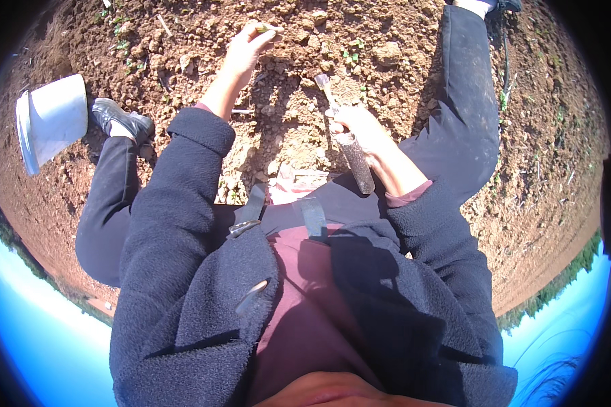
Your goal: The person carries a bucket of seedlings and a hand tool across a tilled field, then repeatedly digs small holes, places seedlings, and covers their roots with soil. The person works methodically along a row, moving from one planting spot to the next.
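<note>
My left hand [244,51] is raised over the soil at the upper centre, its thumb and fingertips pinched on a small green plant piece [269,29]. To the right and closer to my body, my right hand [357,123] is closed around a narrow hand tool [355,160]. The tool's thick, dark, rough handle points back toward my lap, and its light, flared metal tip [324,84] points forward at the ground. Whether the tip touches the soil I cannot tell. Clumpy brown soil [293,109] lies between and below both hands.
A white plastic bucket [58,117] leans at the far left beside my shoe [122,119]. Small green seedlings [352,53] grow in front of my right hand, others at the upper left. My bent legs flank the soil. A pale reddish object [285,185] lies between my thighs, near straps.
</note>
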Demonstrator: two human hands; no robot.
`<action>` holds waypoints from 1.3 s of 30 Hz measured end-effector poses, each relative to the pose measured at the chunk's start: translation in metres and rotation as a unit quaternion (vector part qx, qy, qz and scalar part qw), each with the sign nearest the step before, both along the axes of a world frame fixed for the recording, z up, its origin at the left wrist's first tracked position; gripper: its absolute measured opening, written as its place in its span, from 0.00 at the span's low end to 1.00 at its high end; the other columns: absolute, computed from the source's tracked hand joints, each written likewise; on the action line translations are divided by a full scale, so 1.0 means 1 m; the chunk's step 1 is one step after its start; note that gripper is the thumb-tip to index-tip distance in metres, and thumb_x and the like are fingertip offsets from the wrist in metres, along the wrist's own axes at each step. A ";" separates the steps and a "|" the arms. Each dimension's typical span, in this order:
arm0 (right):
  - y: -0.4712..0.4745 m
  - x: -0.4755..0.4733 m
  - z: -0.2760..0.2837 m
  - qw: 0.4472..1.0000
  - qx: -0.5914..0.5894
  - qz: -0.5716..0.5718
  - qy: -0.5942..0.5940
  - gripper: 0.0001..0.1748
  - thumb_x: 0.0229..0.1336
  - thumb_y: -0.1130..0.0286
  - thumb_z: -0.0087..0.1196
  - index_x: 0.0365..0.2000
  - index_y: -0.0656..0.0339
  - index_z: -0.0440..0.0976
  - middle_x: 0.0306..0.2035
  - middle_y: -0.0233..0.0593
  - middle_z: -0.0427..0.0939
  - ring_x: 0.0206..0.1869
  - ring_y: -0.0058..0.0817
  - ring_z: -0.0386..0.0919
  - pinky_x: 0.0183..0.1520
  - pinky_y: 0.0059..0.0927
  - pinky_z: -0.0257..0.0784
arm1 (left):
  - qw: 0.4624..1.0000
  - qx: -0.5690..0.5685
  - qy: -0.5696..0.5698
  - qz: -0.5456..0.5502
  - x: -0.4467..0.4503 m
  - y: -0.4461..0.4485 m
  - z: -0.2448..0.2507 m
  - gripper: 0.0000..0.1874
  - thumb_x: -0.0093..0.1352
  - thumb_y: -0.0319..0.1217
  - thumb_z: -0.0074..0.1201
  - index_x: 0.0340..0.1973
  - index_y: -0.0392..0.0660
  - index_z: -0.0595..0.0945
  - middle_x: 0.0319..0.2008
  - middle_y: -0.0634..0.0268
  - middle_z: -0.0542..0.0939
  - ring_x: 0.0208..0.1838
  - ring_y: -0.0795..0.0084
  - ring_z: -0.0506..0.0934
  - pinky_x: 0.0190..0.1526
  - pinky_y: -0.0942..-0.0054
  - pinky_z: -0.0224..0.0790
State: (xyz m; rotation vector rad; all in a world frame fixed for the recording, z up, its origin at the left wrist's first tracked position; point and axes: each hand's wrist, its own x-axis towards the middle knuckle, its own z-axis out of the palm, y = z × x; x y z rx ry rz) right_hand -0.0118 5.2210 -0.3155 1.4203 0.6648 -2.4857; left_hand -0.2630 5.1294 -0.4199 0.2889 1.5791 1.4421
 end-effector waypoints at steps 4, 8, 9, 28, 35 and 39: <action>0.015 0.018 0.008 0.953 0.184 0.239 0.027 0.06 0.61 0.70 0.46 0.30 0.60 0.69 0.21 0.24 0.67 0.22 0.12 0.62 0.24 0.16 0.56 | 0.990 0.059 -0.109 0.071 -0.003 -0.005 0.019 0.07 0.72 0.35 0.49 0.39 0.47 0.76 0.44 0.58 0.83 0.49 0.65 0.79 0.59 0.63 0.67; 0.030 0.028 0.019 0.920 0.231 0.314 0.038 0.10 0.63 0.69 0.45 0.41 0.63 0.70 0.23 0.24 0.67 0.23 0.12 0.62 0.26 0.16 0.57 | 0.959 0.077 -0.233 0.143 -0.004 -0.009 0.028 0.07 0.70 0.34 0.51 0.38 0.43 0.76 0.33 0.57 0.81 0.46 0.55 0.80 0.60 0.54 0.68; 0.034 0.029 0.024 0.925 0.220 0.307 0.043 0.12 0.63 0.68 0.45 0.43 0.63 0.71 0.24 0.24 0.67 0.23 0.12 0.62 0.26 0.16 0.57 | 0.951 0.087 -0.254 0.153 -0.003 -0.010 0.029 0.06 0.71 0.32 0.50 0.36 0.43 0.75 0.29 0.59 0.78 0.43 0.55 0.80 0.58 0.50 0.70; 0.093 -0.002 0.141 0.489 0.515 0.698 0.092 0.24 0.44 0.59 0.65 0.37 0.66 0.77 0.26 0.51 0.79 0.34 0.47 0.79 0.39 0.41 0.73 | 0.886 -0.201 0.203 -0.365 0.118 -0.059 -0.031 0.19 0.68 0.46 0.50 0.29 0.43 0.80 0.22 0.57 0.78 0.27 0.61 0.75 0.33 0.63 0.66; 0.076 -0.023 0.131 0.424 0.477 0.765 0.087 0.14 0.42 0.66 0.61 0.28 0.67 0.79 0.25 0.53 0.79 0.32 0.48 0.80 0.39 0.41 0.75 | 0.841 -0.227 0.306 -0.383 0.182 -0.097 -0.029 0.22 0.62 0.41 0.58 0.51 0.50 0.78 0.36 0.53 0.83 0.40 0.53 0.81 0.44 0.58 0.73; 0.054 -0.041 0.107 0.398 0.443 0.801 0.058 0.10 0.41 0.70 0.54 0.24 0.66 0.79 0.23 0.55 0.79 0.31 0.49 0.80 0.38 0.42 0.76 | 0.852 -0.216 0.291 -0.377 0.186 -0.096 -0.024 0.22 0.63 0.43 0.58 0.51 0.50 0.78 0.40 0.54 0.82 0.44 0.55 0.80 0.46 0.60 0.73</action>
